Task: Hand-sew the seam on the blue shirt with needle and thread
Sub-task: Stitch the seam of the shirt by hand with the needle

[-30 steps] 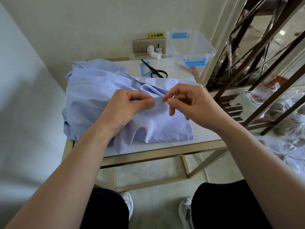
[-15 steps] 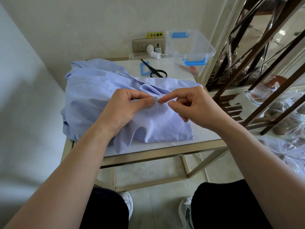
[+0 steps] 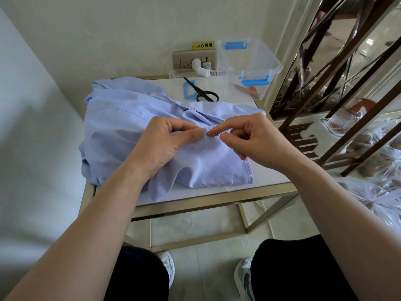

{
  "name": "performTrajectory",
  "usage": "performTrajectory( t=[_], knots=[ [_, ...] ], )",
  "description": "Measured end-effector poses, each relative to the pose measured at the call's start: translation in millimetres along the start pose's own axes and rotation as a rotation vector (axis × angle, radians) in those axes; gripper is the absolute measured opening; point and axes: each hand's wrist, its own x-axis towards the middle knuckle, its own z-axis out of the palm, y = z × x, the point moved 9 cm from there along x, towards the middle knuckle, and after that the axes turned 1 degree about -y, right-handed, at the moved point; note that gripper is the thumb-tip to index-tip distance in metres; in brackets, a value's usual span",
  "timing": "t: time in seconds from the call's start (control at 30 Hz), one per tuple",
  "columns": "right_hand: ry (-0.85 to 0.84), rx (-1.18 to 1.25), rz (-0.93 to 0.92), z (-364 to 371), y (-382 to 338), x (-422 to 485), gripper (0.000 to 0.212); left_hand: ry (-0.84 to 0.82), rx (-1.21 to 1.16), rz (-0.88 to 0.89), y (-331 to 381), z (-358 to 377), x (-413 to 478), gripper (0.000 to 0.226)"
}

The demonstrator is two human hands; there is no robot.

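The thin steel needle (image 3: 213,134) lies nearly level over the pale blue cotton shirt (image 3: 121,127) heaped on the white-topped table (image 3: 271,177). Its tip points toward the left hand (image 3: 160,146), which pinches the seam fold. The right hand (image 3: 253,140) pinches its other end.

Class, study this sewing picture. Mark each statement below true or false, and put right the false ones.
1. The right hand pinches the needle. True.
2. The scissors lie on the shirt. False: they lie on the table, beyond the shirt.
3. The left hand pinches the shirt's fabric. True.
4. The box has red latches. False: its latches are blue.
5. The thread is black. False: it is white.
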Motion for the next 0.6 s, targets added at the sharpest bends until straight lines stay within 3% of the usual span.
performTrajectory(
  t=[0.13,0.3,0.47,0.6],
  knots=[
    [-0.021,-0.038,0.048,1.8,3.6,0.2,0.026,-0.02,0.085,0.056,2.7,2.3,0.4,0.005],
    [-0.158,-0.056,0.134,14.3,11.4,-1.9,0.054,-0.058,0.175,0.119,6.7,7.4,-0.5,0.009],
    [-0.18,-0.067,0.15,18.0,14.5,-0.9,0.025,-0.061,0.229,0.156,8.3,9.0,0.4,0.009],
    [-0.151,-0.067,0.147,16.8,13.0,-0.7,0.015,0.004,0.255,0.17,8.6,4.4,2.9,0.01]
  ],
)
